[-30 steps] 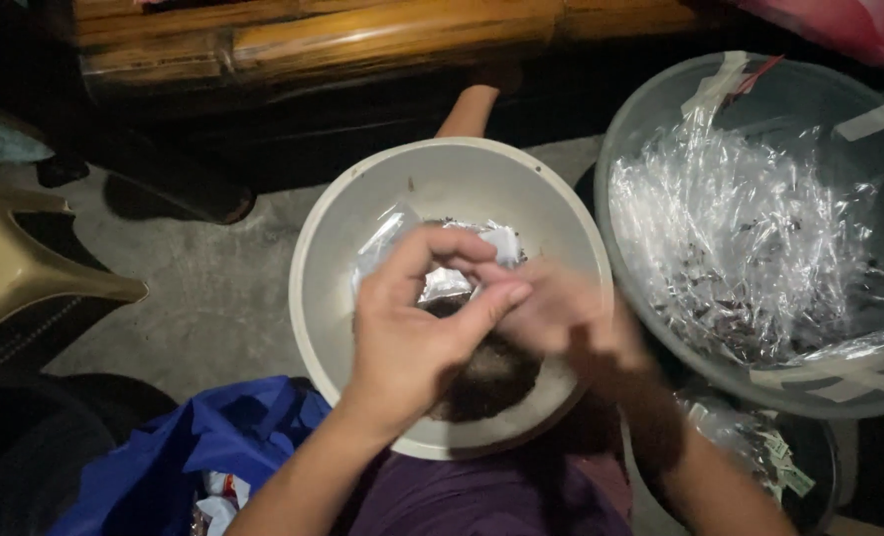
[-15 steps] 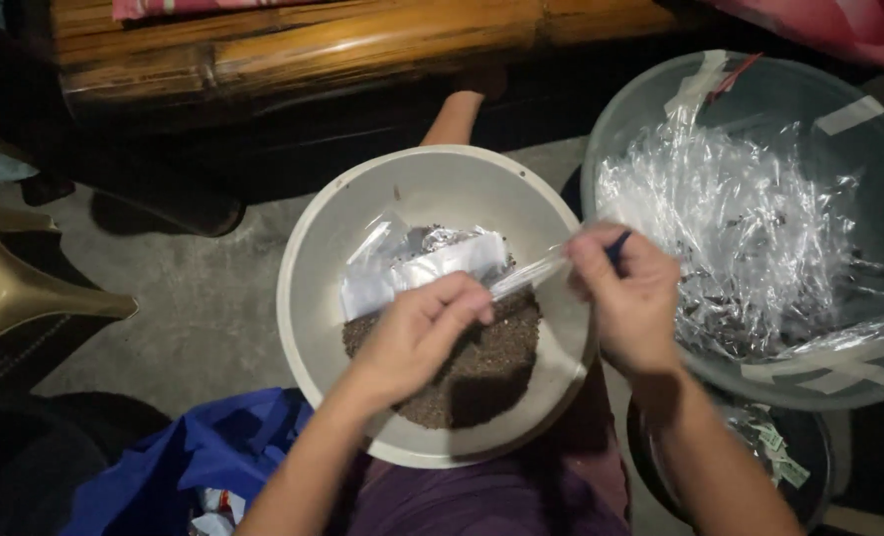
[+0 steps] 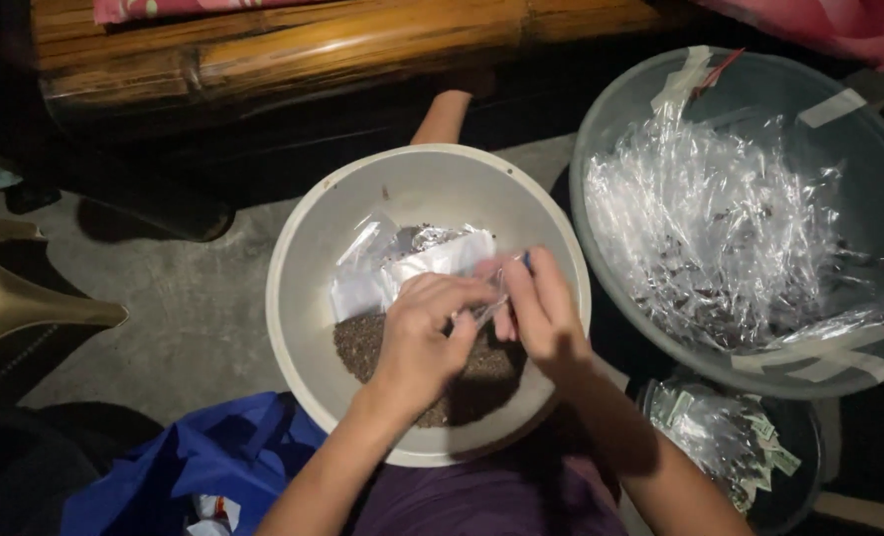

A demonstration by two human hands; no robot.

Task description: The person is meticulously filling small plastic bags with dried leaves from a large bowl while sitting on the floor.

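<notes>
A pale round bowl [image 3: 308, 238] rests on my lap, holding dark seed-like grains [image 3: 362, 347] and a stack of small clear plastic packets [image 3: 402, 260]. My left hand [image 3: 424, 342] and my right hand [image 3: 539, 313] meet over the bowl's right half, both pinching one small clear packet [image 3: 489, 301] between their fingertips. A thin blue thing [image 3: 527, 260] shows at my right fingertips. My bare knee [image 3: 444, 114] sticks out beyond the bowl.
A large grey basin [image 3: 611, 129] at the right holds a heap of filled clear packets, with tape strips on its rim. Below it stands a small dark tub [image 3: 809, 437] of packets. A bamboo bench [image 3: 293, 50] lies ahead, a beige plastic chair [image 3: 15, 298] left, a blue bag [image 3: 213, 467] lower left.
My right hand, stretched out toward the basin half a second ago, has come back to meet my left hand over the bowl. The view has shifted slightly.
</notes>
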